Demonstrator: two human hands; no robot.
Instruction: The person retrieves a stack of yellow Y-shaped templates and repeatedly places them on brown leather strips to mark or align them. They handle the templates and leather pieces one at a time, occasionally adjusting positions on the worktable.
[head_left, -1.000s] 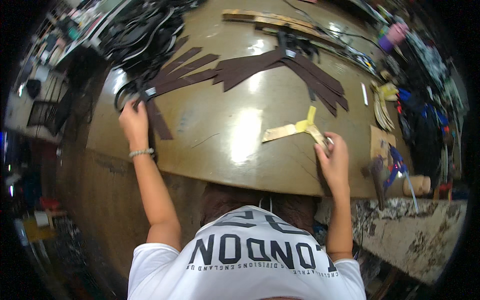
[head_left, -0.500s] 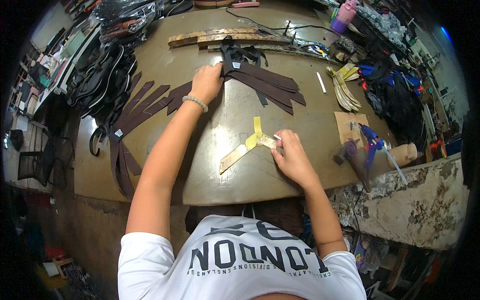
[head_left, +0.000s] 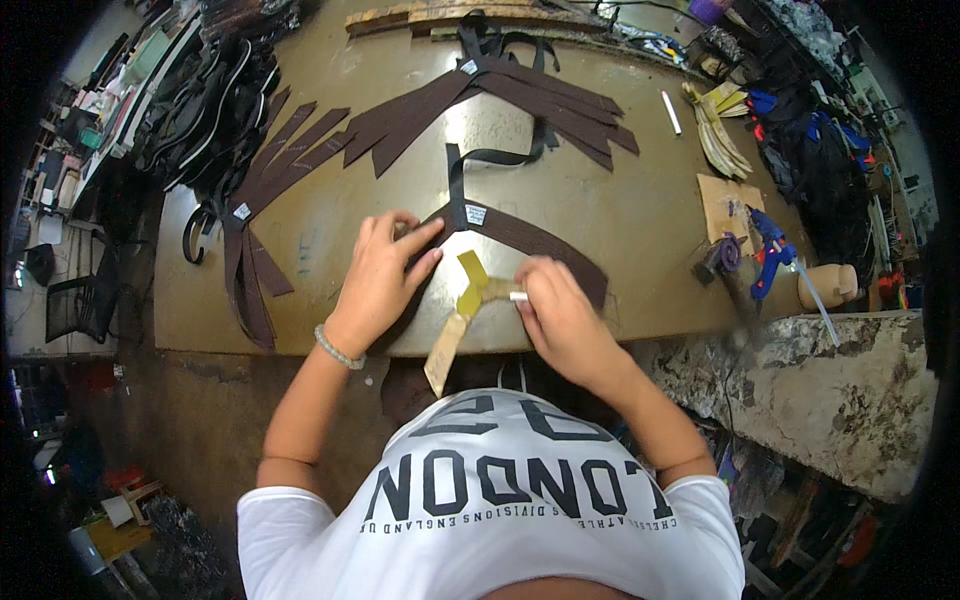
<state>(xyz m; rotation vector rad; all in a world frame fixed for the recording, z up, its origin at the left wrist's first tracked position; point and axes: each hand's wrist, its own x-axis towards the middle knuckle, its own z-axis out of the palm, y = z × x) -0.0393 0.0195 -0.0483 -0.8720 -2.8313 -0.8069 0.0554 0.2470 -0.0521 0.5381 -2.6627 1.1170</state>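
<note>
A curved dark brown fabric strap [head_left: 545,240] lies at the front of the table, with a white label and a black webbing strap [head_left: 457,185] joined at its middle. My left hand [head_left: 378,268] rests on its left part, fingers apart. In my right hand [head_left: 565,315] is a slim white pen [head_left: 518,296], and the fingers also pinch one arm of a yellow Y-shaped template [head_left: 468,300]. The template is just above the brown strap, and its long pale arm hangs past the table edge. My right fingers hide the pinched end.
More brown labelled straps lie fanned at the back [head_left: 560,95] and at the left [head_left: 250,215]. On the right are a white marker [head_left: 671,113], a bundle of yellowish strips [head_left: 722,135], a cardboard piece [head_left: 728,205] and a blue glue gun [head_left: 770,255]. Black straps [head_left: 205,115] are heaped at left.
My left hand has come back from the far pile, and a brown strap now lies in front of me. My right hand has lifted the yellow template and drawn it nearer.
</note>
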